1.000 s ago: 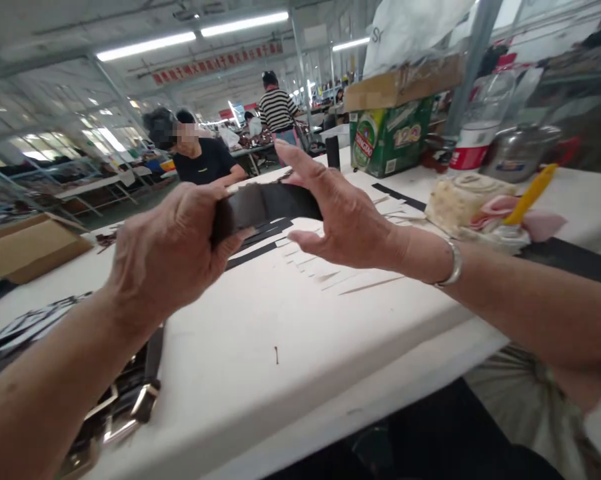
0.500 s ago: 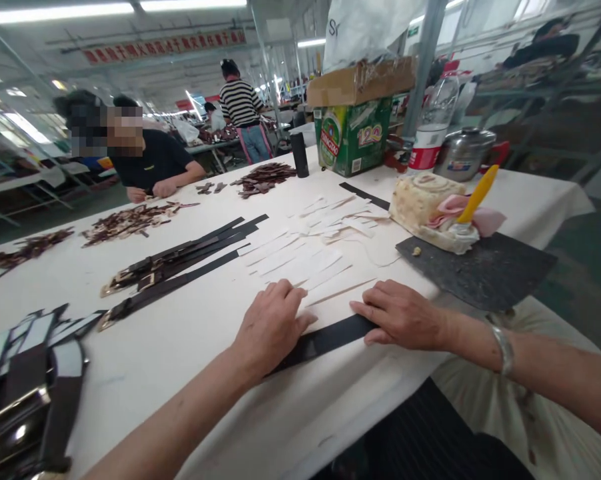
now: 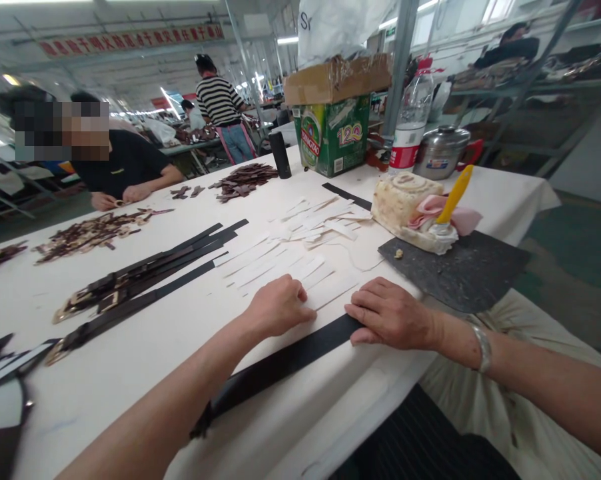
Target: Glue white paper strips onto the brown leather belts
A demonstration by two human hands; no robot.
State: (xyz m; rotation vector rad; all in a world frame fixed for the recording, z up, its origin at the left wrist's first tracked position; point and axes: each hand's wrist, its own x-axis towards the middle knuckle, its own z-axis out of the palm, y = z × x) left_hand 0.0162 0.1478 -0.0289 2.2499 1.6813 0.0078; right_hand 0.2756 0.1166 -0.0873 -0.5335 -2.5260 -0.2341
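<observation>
A black leather belt (image 3: 280,363) lies along the near edge of the white-covered table, its near-left end showing a dark loop or buckle part. My right hand (image 3: 393,315) grips the belt's far end, fingers on top and thumb at the near edge. My left hand (image 3: 278,305) is off the belt, just beyond it, fingers curled and thumb near the end of a thin pale strip. Whether it pinches anything is hidden. White strips (image 3: 325,220) lie scattered beyond both hands. Several belts with buckles (image 3: 150,277) rest to the left.
A dark board (image 3: 460,270) at the right carries a cream-coloured block (image 3: 403,203) and a yellow-handled brush (image 3: 455,197). Behind stand a green carton (image 3: 333,137), a bottle (image 3: 411,130) and a metal pot (image 3: 441,153). Brown leather pieces (image 3: 245,180) lie in heaps; a co-worker (image 3: 125,163) sits across.
My left hand has lifted off the belt and shifted to the strips, its fingers curling. More of the belt shows. My right hand stays on the belt; the view has turned slightly right.
</observation>
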